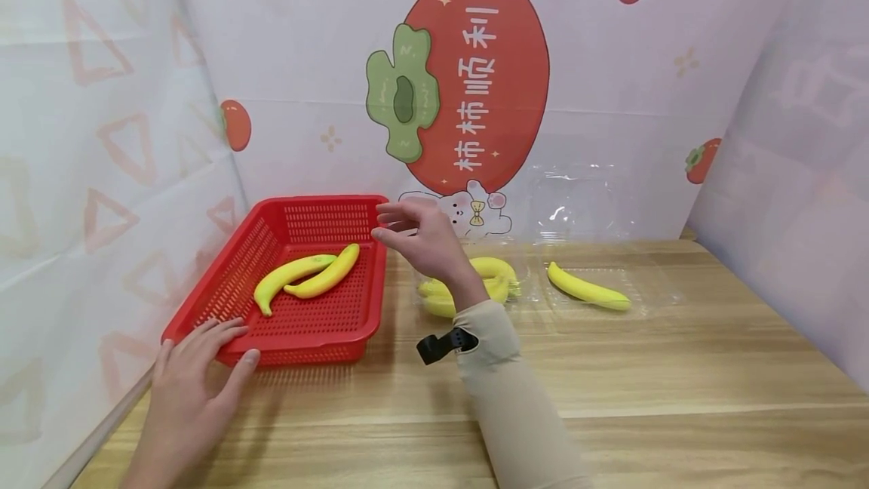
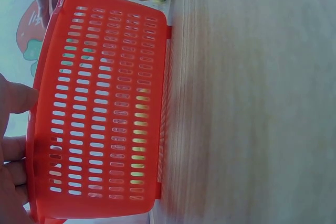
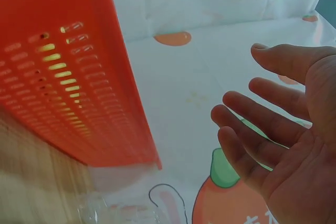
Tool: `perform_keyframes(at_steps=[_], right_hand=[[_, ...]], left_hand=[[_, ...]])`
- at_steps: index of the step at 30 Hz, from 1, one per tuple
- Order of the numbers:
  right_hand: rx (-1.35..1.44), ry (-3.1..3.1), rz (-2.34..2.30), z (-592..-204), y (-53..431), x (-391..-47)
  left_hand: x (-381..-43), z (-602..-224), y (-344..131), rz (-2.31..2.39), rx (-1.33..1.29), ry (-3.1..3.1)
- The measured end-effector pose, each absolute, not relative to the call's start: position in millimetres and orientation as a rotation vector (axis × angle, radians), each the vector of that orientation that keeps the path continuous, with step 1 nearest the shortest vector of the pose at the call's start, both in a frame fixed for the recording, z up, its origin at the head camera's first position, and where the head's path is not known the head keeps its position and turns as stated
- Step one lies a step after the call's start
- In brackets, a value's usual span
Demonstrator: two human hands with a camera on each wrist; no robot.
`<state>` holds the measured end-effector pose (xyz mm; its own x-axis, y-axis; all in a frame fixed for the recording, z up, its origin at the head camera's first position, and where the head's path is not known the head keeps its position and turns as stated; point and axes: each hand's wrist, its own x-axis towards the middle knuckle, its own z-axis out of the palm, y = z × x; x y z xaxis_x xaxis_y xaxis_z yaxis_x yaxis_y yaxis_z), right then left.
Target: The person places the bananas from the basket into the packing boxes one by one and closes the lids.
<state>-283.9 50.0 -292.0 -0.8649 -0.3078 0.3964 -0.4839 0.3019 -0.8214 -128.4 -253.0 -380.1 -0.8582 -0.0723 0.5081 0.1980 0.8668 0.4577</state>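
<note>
My left hand [image 1: 197,379] rests at the near left corner of a red basket [image 1: 305,357], its fingers over the rim and its thumb at the front edge. Inside the basket lie two yellow bananas, a greener-tipped banana [image 1: 288,276] and a second banana [image 1: 329,278] partly across it. My right hand [image 1: 428,236] is held in the air by the basket's right side, fingers spread and palm bare in the right wrist view. Behind my right forearm, several bananas [image 1: 498,270] lie in a clear plastic box, partly hidden by the wrist.
Farther right, a single banana [image 1: 589,290] lies in an open clear plastic box [image 1: 631,278], its lid upright against the printed backdrop [image 1: 597,59]. The wooden table [image 1: 652,391] runs up to the cloth walls. A black strap [image 1: 444,344] sits on my right wrist.
</note>
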Motion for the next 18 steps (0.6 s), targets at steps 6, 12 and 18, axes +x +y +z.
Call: perform_keyframes(at_steps=[6, 12, 18], right_hand=[[0.782, -2.421, 1.599, -289, 35, -280], [0.809, -2.429, 1.645, -288, 22, -275], [0.9, -2.386, 1.693, -289, 11, -272]], left_hand=[[-128, -380, -253, -0.698, -0.092, -2.505], [-129, -379, -253, -0.707, -0.119, -2.493], [-127, -380, -253, -0.704, -0.114, -2.505]])
